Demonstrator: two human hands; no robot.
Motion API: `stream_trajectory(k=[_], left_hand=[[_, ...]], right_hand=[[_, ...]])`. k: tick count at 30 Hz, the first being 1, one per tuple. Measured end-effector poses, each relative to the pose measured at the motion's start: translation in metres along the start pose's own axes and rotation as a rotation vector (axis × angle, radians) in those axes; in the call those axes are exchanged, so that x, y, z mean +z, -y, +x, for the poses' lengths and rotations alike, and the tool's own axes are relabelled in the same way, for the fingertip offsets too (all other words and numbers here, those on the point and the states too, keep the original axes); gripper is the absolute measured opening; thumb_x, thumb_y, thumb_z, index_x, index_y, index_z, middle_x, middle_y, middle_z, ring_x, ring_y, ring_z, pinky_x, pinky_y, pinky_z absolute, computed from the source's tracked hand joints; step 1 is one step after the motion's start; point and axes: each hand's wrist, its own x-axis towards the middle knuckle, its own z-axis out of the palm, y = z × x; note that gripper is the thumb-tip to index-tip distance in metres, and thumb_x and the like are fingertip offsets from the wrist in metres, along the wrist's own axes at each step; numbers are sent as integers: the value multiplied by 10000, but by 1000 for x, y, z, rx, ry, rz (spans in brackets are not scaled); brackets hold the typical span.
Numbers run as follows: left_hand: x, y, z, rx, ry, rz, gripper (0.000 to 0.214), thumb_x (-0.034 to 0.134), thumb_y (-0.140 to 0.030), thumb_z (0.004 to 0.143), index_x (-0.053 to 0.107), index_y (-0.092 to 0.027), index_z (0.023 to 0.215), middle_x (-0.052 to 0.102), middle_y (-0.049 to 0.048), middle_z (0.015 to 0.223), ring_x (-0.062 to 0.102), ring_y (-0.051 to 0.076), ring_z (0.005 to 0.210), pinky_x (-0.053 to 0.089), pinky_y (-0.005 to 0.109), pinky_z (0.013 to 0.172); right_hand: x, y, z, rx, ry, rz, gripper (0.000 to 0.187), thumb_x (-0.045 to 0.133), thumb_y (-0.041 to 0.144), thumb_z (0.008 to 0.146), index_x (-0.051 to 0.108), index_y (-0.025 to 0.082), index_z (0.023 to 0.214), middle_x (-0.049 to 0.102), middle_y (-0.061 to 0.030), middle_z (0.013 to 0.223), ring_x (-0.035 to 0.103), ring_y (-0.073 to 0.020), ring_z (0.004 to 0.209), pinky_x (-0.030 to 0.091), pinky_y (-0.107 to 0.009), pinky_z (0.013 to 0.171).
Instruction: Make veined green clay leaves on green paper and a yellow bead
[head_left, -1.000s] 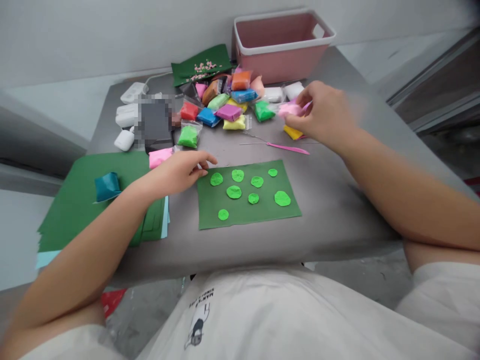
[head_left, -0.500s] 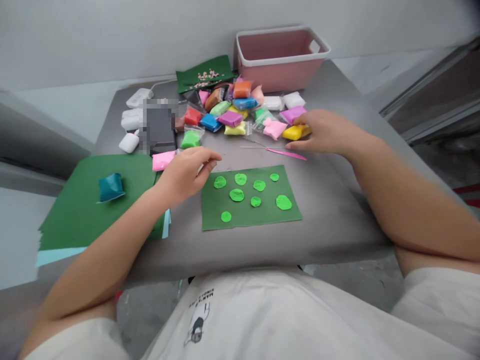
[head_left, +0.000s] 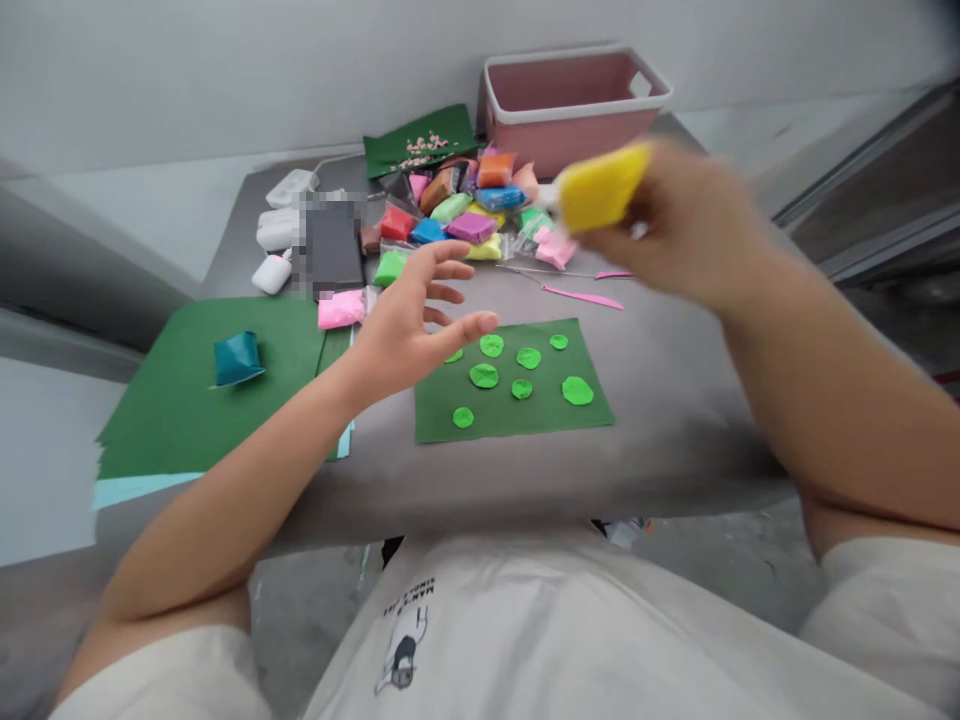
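My right hand [head_left: 679, 235] is raised above the table, blurred by motion, and grips a yellow clay packet [head_left: 600, 188]. Palm up, my left hand [head_left: 416, 320] hovers with its fingers spread and holds nothing, over the left edge of a small green felt sheet [head_left: 517, 412]. Several flat bright green clay discs [head_left: 484, 375] lie on that sheet. A pile of coloured clay packets [head_left: 465, 215] sits beyond it, and a pink packet [head_left: 341, 309] lies just left of my left hand.
A pink plastic bin [head_left: 574, 105] stands at the back of the grey table. A pink modelling tool [head_left: 581, 296] lies behind the felt. At left is a stack of green sheets [head_left: 180, 400] with a teal packet [head_left: 237, 359]. White earbud cases [head_left: 274, 272] sit at back left.
My right hand has picked the yellow packet up from the table and lifted it. My left hand rose off the table and opened, palm up.
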Motion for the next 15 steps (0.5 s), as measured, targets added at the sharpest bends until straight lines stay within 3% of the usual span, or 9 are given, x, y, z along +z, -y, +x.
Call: stream_trajectory(k=[2,4,6,9,12,15], left_hand=[[9,-1,1,-24,-23,-68,774,936,-548,815,584,-305,1460,723,101,1379,771,217,1016,640,260,712],[16,-2,0,-16,-53,-91,599,912,-558,846,663,-283,1318,756,70,1219,756,189,892,620,254,669],[20,-4,-3,-49,-99,-152,450,860,-587,896,685,-246,1132,742,33,1026,723,153,762,598,239,603],[23,-10,-8,-200,-102,-384,561,879,-681,844,617,-233,1057,704,-7,914,718,129,668,597,219,540],[23,-14,-12,-325,-56,-556,708,926,-756,733,563,-236,1049,699,-34,886,733,119,623,649,237,575],[22,-12,-14,-361,-96,-589,763,962,-758,669,539,-235,1028,684,-52,881,730,107,607,664,232,576]], right_hand=[[18,28,-4,-135,236,59,64,719,265,891,714,236,947,725,-30,843,625,-199,751,480,-354,731],[35,44,-10,-204,350,194,135,669,212,900,667,219,765,619,-1,677,548,-160,664,421,-335,676],[46,49,-15,-133,366,445,185,696,312,930,699,222,769,604,5,661,512,-149,637,392,-328,624],[50,46,-25,10,355,769,274,791,503,898,770,235,840,705,-24,804,562,-158,691,433,-324,611],[52,46,-33,34,426,896,282,815,510,877,795,229,900,728,-31,862,590,-150,709,499,-315,634],[54,49,-36,29,497,901,263,796,479,890,782,216,908,718,-25,826,588,-140,684,517,-312,641]])
